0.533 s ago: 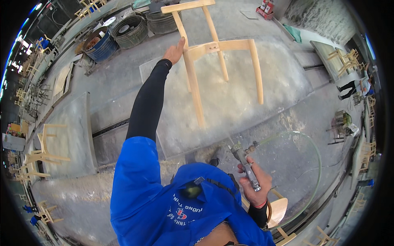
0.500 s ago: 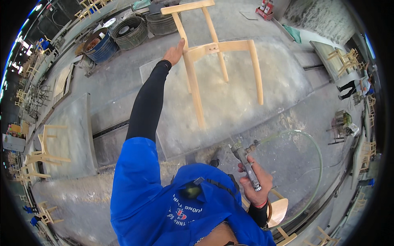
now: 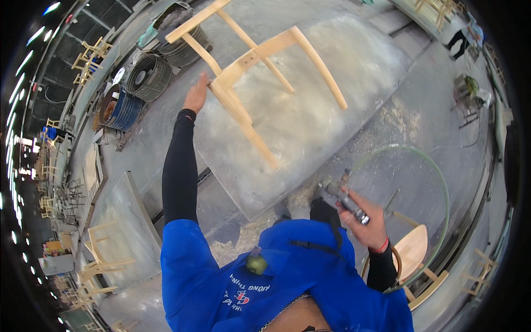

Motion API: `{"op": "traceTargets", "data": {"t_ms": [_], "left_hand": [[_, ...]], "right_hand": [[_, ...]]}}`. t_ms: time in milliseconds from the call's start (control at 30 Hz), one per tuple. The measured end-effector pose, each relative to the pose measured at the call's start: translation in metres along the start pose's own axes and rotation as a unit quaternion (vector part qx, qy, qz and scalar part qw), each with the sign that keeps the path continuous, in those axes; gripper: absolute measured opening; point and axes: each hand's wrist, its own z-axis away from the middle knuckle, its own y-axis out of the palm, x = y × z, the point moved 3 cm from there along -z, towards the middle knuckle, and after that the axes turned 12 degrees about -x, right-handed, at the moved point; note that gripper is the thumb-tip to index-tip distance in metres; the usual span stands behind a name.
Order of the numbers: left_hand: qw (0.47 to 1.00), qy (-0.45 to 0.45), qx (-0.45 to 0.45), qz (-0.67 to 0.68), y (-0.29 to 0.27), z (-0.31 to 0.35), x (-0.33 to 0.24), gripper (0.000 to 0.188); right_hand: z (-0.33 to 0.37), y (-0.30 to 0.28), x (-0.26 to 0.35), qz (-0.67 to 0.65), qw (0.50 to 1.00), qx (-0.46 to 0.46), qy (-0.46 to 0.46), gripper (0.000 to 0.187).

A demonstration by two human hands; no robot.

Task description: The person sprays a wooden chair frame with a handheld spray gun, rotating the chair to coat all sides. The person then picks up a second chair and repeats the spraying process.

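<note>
A pale wooden chair frame (image 3: 248, 62) with no seat stands over the large dusty grey board, in front of me and turned at an angle. My left hand (image 3: 196, 95) is stretched far forward, its fingers closed at the frame's left corner where the top of a leg joins the rail. Low on the right, my right hand (image 3: 371, 221) grips the handle of a metal spray gun (image 3: 332, 188). Motion smears the gun's front end, which points toward the board. From the gun a pale green hose (image 3: 446, 205) loops round to the right.
Under the frame lies the grey board (image 3: 381, 72). Dark tubs (image 3: 149, 74) and a blue drum (image 3: 123, 113) stand at the far left. A wooden chair (image 3: 415, 249) is close by my right forearm. More chairs (image 3: 99, 249) stand on the left; another person (image 3: 470, 36) is at the far right.
The view has turned, and the chair frame now sits at a different angle, higher and further left. My left hand has stayed at its corner. The spray gun has shifted slightly right and up.
</note>
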Motion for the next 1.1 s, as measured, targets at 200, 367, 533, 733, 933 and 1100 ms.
{"op": "traceTargets", "data": {"t_ms": [200,367,533,733,933,1100], "left_hand": [[0.996,-0.005,-0.065,-0.061,0.002,0.019,-0.022,0.083],[0.985,-0.057,-0.080,-0.142,0.000,0.020,-0.035,0.078],[0.979,-0.080,-0.095,-0.159,-0.001,0.027,-0.044,0.077],[0.977,-0.125,-0.095,-0.145,0.000,0.033,-0.053,0.082],[0.959,-0.251,-0.113,-0.060,0.000,0.038,-0.053,0.090],[0.939,-0.306,-0.154,0.041,0.006,0.043,-0.040,0.080]], "right_hand": [[-0.060,-0.042,-0.017,-0.158,0.987,0.007,0.043,0.065],[-0.110,-0.091,-0.036,-0.236,0.969,0.051,0.056,0.066],[-0.138,-0.128,-0.075,-0.172,0.964,0.162,0.124,0.062],[-0.147,-0.140,-0.099,-0.109,0.945,0.247,0.185,0.063],[-0.167,-0.130,-0.059,-0.266,0.946,0.147,0.111,0.068],[-0.191,-0.099,-0.051,-0.265,0.956,0.124,0.033,0.064]]}}
